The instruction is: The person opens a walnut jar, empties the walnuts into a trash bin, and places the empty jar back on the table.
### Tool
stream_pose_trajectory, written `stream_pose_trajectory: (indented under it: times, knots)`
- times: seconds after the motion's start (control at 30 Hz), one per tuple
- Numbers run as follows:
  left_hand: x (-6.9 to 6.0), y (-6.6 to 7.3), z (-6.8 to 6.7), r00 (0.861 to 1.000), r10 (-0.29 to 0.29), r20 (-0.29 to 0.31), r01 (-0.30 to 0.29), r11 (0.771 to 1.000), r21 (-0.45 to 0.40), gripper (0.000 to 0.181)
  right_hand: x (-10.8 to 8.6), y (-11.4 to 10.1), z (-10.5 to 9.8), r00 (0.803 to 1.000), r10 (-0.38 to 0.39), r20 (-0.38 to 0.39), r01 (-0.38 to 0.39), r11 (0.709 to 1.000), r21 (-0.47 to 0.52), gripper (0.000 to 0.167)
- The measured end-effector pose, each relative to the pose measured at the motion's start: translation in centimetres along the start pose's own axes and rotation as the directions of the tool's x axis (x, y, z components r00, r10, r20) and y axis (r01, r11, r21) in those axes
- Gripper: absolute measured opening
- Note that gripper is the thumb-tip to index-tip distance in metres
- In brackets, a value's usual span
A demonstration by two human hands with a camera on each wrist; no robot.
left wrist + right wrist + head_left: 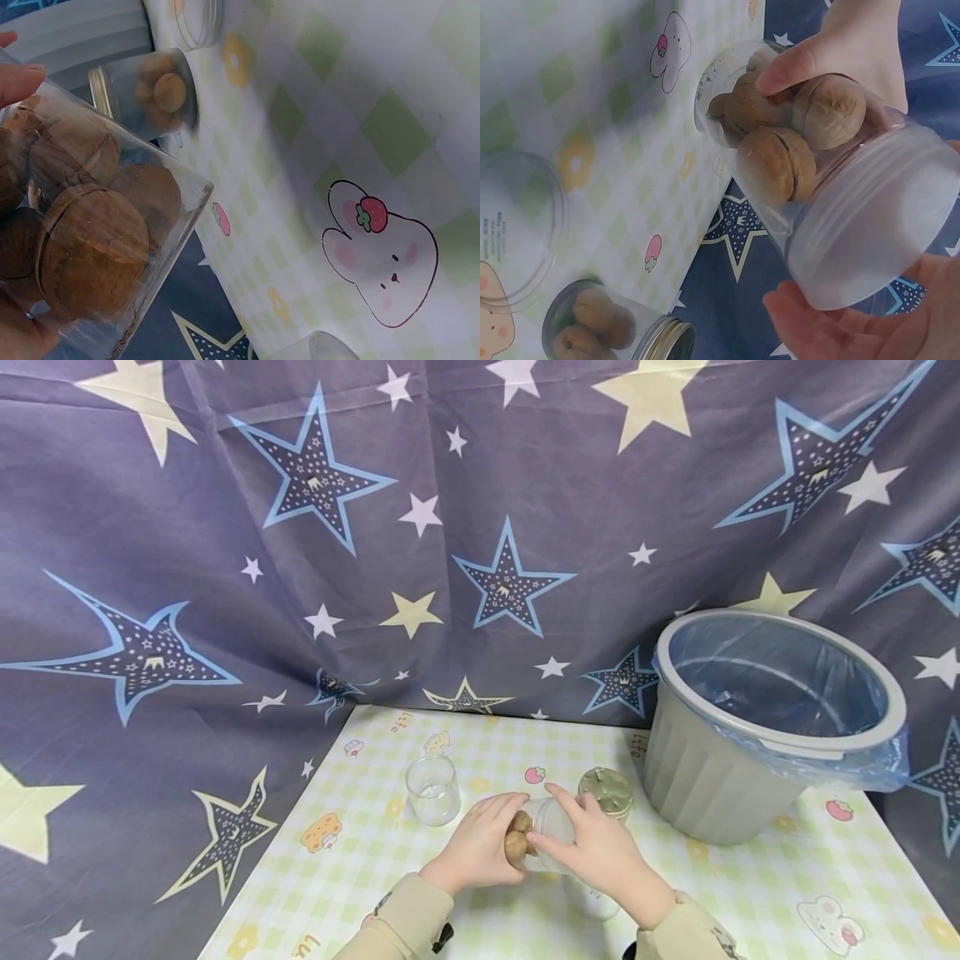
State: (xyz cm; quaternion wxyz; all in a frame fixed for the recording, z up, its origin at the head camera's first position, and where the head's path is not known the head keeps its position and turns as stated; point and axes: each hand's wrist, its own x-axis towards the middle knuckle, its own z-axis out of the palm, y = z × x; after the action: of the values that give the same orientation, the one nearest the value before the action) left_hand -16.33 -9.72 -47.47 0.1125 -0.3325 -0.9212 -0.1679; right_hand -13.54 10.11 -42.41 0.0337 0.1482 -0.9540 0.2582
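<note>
A clear jar of walnuts (780, 161), capped with a translucent white lid (877, 221), is held tilted on its side above the table. My left hand (483, 843) grips the jar's body at the walnut end. Curled about the lidded end is my right hand (611, 858), its thumb along the side. Just behind the right hand stands a second walnut jar (142, 94) with a gold-green metal lid (606, 789). Beneath the right hand lies a clear round piece (525, 232), possibly a lid, partly hidden in the head view.
An empty clear jar (433, 793) stands left of the hands. At the right rear is a grey bin (712, 777) with a blue liner. A checked cloth (360, 852) covers the table, and a star-patterned curtain (525, 677) hangs behind it.
</note>
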Motion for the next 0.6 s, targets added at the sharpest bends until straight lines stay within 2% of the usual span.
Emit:
stream_pose_trajectory:
  times: [0.23, 0.37, 0.47, 0.6]
  knots:
    - [-0.1, -0.3, 0.1, 1.000, -0.004, -0.003, 0.004, 1.000, -0.008, 0.093, -0.2, 0.3, -0.1, 0.996, -0.089, -0.028, 0.090, 0.996, 0.020, 0.079]
    - [-0.2, -0.3, 0.1, 1.000, -0.002, 0.001, 0.002, 1.000, -0.018, 0.093, -0.3, 0.8, -0.2, 0.986, -0.163, -0.023, 0.164, 0.985, 0.049, 0.083]
    - [-0.2, -0.3, 0.0, 1.000, -0.007, 0.006, 0.007, 1.000, -0.030, 0.093, -0.4, 1.2, -0.5, 0.969, -0.245, -0.030, 0.247, 0.968, 0.055, 0.086]
    - [-0.3, -0.2, -0.1, 1.000, -0.016, 0.015, 0.016, 0.999, -0.050, 0.093, -0.3, 1.8, -0.7, 0.934, -0.354, -0.054, 0.356, 0.934, 0.033, 0.089]
